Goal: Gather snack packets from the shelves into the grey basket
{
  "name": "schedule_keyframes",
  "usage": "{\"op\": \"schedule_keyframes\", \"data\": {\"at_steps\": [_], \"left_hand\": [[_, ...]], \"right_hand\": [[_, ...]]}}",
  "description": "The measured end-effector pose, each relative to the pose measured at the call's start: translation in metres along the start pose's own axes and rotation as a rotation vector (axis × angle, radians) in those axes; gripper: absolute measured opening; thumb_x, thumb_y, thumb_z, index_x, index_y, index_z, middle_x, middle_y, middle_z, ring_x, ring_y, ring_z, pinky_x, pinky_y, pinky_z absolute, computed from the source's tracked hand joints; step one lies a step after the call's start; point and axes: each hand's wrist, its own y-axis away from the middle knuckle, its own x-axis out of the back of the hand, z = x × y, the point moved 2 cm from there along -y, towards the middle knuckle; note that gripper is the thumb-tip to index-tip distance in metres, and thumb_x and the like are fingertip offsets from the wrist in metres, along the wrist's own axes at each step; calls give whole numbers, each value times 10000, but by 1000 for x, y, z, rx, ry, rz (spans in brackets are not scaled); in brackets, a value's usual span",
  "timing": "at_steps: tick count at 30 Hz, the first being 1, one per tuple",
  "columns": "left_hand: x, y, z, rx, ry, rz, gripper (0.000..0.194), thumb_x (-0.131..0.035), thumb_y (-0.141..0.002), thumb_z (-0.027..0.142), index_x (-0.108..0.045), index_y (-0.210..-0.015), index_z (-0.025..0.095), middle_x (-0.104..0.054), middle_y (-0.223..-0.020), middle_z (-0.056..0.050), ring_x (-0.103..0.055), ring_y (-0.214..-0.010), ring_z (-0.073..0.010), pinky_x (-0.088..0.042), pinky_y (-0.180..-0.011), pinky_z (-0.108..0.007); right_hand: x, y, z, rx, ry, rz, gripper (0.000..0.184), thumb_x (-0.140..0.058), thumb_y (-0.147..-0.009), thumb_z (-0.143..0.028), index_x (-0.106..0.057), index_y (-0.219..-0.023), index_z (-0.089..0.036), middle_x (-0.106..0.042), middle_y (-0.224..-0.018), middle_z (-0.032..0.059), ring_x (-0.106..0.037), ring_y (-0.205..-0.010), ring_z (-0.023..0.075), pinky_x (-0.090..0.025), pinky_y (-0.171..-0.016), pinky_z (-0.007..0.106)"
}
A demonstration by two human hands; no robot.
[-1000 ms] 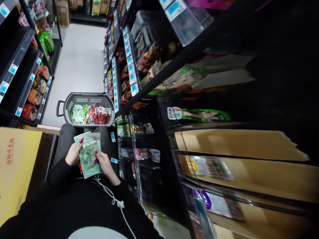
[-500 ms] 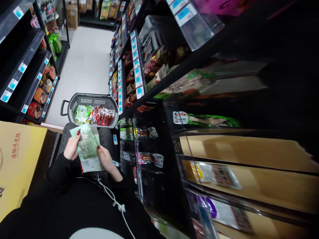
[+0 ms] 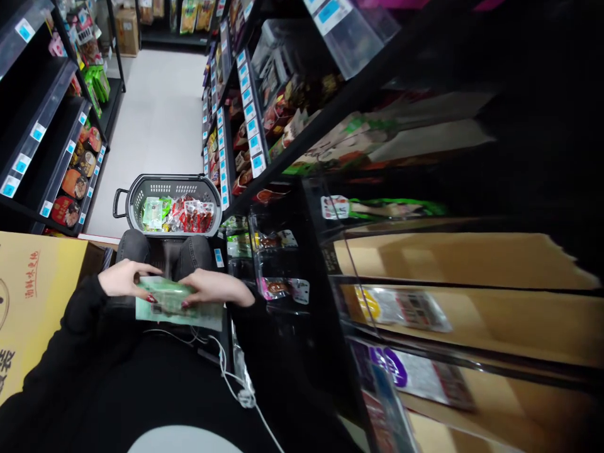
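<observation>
Over my lap, both hands grip green plastic snack packets, which lie crosswise and look blurred. My left hand pinches their left end, thumb on the near face. On the right part, my right hand holds them with the thumb in front and the other fingers hidden behind. How many packets there are I cannot tell. Just beyond my knees stands a grey shopping basket with green, clear and red packets inside.
A black shelf rack with price labels runs close along my right, with hanging packets and cardboard dividers. To my left are a yellow carton and another shelf. A white cable hangs over my front.
The green packets have turned from upright to crosswise and come lower, nearer my body. Both hands have turned with them, my right forearm swinging out sideways. The basket stays in place.
</observation>
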Motion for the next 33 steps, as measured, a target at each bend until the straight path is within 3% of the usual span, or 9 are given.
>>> {"op": "schedule_keyframes", "data": {"at_steps": [3, 7, 12, 14, 17, 19, 23, 28, 33], "left_hand": [[-7, -12, 1, -14, -139, -204, 423, -786, -529, 323, -745, -911, 146, -681, -663, 20, -572, -568, -138, -398, -523, -178], [-26, -25, -6, 32, 98, -234, 327, -778, -550, 306, -726, -814, 120, -697, -694, -8, -621, -624, -188, -464, -581, -222], [-51, -22, -16, 112, 618, 110, 368, -814, -529, 315, -703, -817, 114, -726, -761, -70, -666, -655, -243, -534, -632, -339], [-58, -21, -18, 106, 741, 343, 402, -816, -542, 331, -699, -857, 110, -733, -820, -93, -678, -713, -261, -543, -679, -371], [-64, -24, -18, 98, 766, 586, 440, -808, -568, 349, -691, -910, 97, -732, -888, -116, -678, -776, -267, -536, -746, -390], [-64, -27, -17, 100, 718, 639, 455, -808, -568, 362, -690, -914, 91, -732, -890, -121, -675, -777, -263, -530, -757, -382], [-60, -27, -7, 69, 540, 660, 452, -790, -586, 401, -689, -918, 112, -731, -901, -107, -667, -816, -262, -518, -762, -346], [-46, -16, 5, -128, 567, 590, 490, -583, -772, 546, -629, -1008, 120, -715, -767, -91, -670, -675, -229, -526, -685, -342], [-19, -20, -35, -22, 505, 788, 563, -427, -834, 594, -552, -1086, 106, -697, -925, -170, -672, -875, -285, -507, -830, -443]], "right_hand": [[20, -21, -18, 2, 24, -106, 178, -819, -456, -208, -671, -551, -177, -524, -418, -73, -366, -389, 45, -261, -472, 199], [60, -34, -31, 50, -197, -133, 187, -804, -468, -182, -692, -607, -128, -617, -504, -41, -498, -446, 71, -355, -503, 187], [102, -7, 3, 47, -711, 536, 345, -599, -800, -389, -663, -971, -96, -699, -869, 82, -642, -662, 132, -500, -616, 271], [90, 2, 19, 79, -822, 676, 418, -596, -794, -461, -627, -1044, -127, -675, -1002, 101, -658, -727, 149, -520, -658, 300], [45, -1, 22, 115, -801, 512, 512, -709, -675, -474, -616, -1055, -143, -653, -1077, 105, -655, -840, 191, -521, -754, 332], [15, -8, 16, 144, -739, 517, 515, -709, -674, -458, -608, -1068, -143, -646, -1101, 98, -629, -945, 211, -492, -848, 338], [-15, -18, 7, 130, -668, 822, 430, -634, -748, -446, -596, -1059, -152, -648, -1059, 72, -587, -989, 216, -449, -907, 328], [-25, -15, 25, 186, -1054, 779, 435, -581, -754, -527, -557, -1048, -207, -606, -878, 40, -546, -663, 125, -480, -654, 264], [-27, -15, 48, -12, -1241, 842, 617, -74, -885, -623, -534, -1014, -234, -373, -590, -45, -81, -386, 54, -158, -350, 191]]}}
